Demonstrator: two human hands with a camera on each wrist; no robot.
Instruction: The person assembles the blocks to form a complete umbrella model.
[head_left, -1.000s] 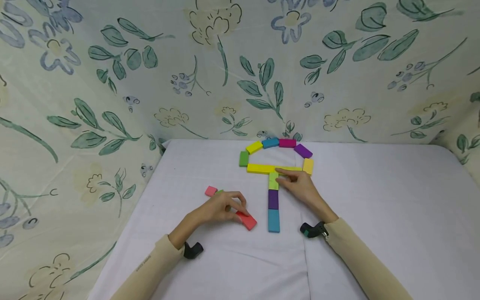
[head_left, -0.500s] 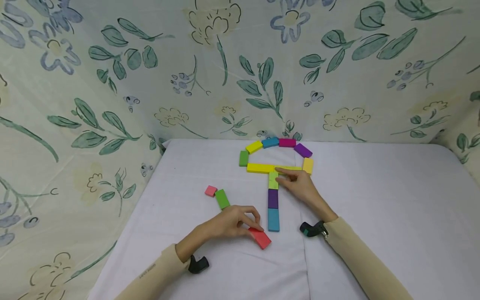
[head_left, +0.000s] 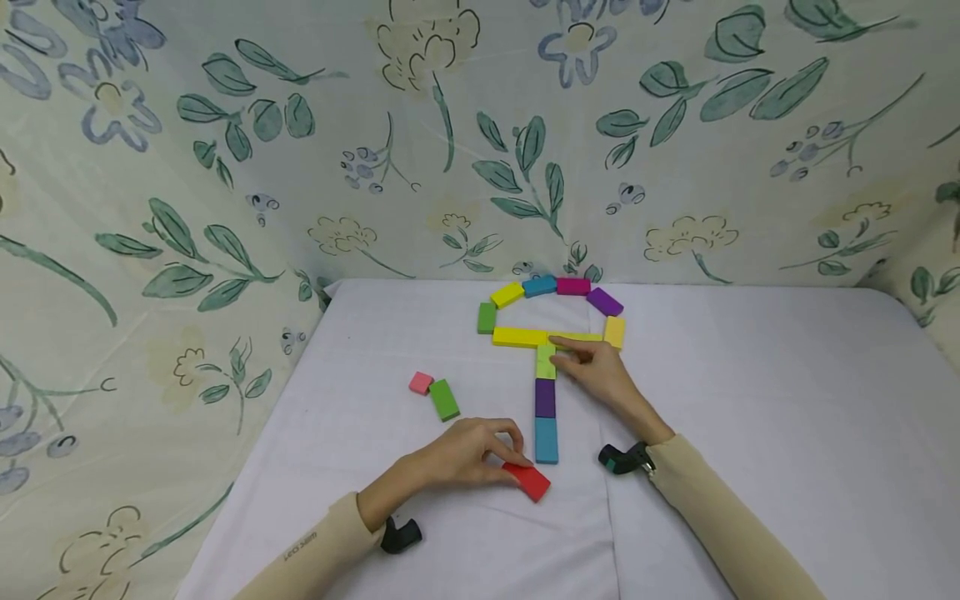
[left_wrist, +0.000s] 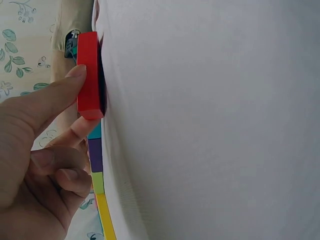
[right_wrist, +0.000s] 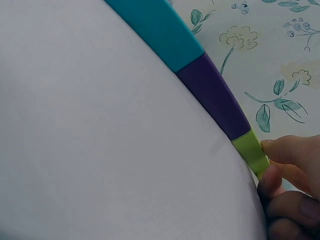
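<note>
My left hand pinches a red rectangular block between thumb and fingers, just below a column of blocks. In the left wrist view the red block stands close to the white cloth. From top to bottom, the column has a lime block, a purple block and a teal block. My right hand rests at the column's top, with its index finger stretched over the joint with the yellow blocks and its thumb against the lime block's right side. The right wrist view shows fingertips touching the lime block.
Above the yellow row, an arc of several coloured blocks runs from a green block to a pale orange block. To the left lie a small pink block and another green block. White cloth covers the table; a floral curtain hangs behind.
My left hand has carried the red block right and toward the near side, to below the teal block, uncovering the loose green block. The right hand has stayed in place.
</note>
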